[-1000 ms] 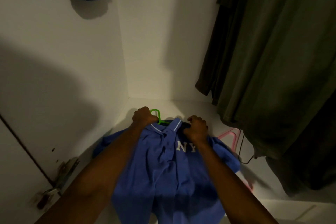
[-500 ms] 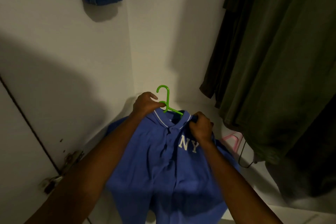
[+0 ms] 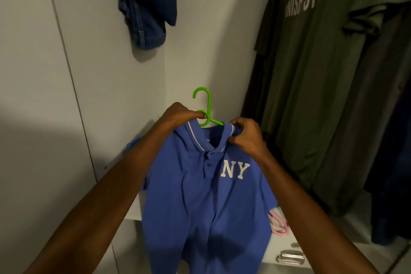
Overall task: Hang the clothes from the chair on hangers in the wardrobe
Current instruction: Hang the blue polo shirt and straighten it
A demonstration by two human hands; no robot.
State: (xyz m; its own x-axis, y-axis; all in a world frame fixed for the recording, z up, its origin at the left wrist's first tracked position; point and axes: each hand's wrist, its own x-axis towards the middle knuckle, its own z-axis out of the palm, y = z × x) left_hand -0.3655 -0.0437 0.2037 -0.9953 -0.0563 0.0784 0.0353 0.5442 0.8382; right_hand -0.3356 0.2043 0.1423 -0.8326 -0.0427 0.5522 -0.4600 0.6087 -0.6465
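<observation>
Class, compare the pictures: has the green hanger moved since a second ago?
Yes. The green hanger has risen off the wardrobe floor, lifted with the blue polo shirt by both hands.

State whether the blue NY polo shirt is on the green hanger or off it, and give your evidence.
On it. The green hanger rises out of the blue NY polo shirt collar, with an arm running inside the neck opening.

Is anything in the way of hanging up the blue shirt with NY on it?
Nothing visible blocks the blue NY polo shirt on its green plastic hanger. The gap above, between hanging blue jeans and olive T-shirt, looks free; the rail isn't in view.
</observation>
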